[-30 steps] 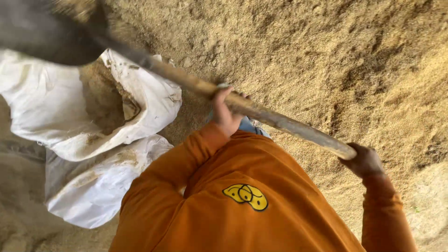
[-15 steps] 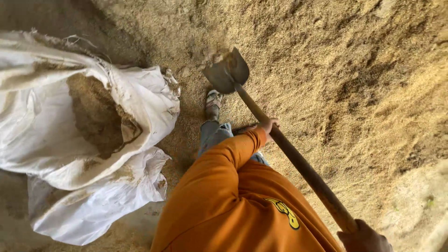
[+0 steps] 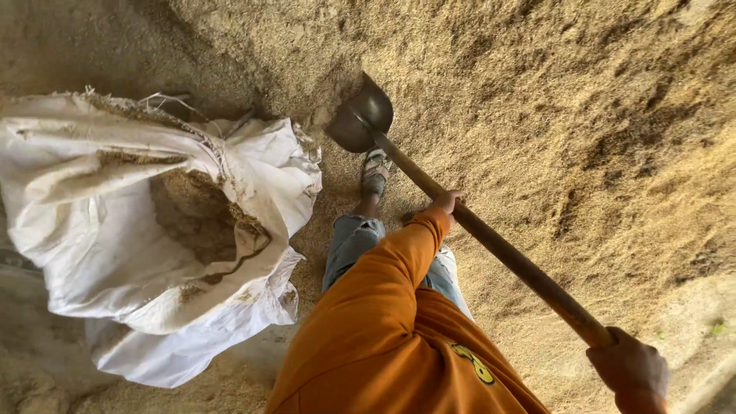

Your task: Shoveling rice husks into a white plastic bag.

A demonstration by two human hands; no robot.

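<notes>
You stand on a wide heap of pale husk-like grain, a long-handled shovel slanting across your body. Your left hand is wrapped round the middle of the wooden shaft; your right hand is clenched on its butt end near the lower right corner of the view. The dark metal blade sits tipped on edge at the foot of the heap, just beyond your shoe and near the rim of the open white sack, which slumps at the left, partly filled, with a second white sack lying under it. To load well, you would likely do best to drive the blade low and flat into the loose grain, keep the forward hand well down the shaft, and lift level towards the sack's mouth.
</notes>
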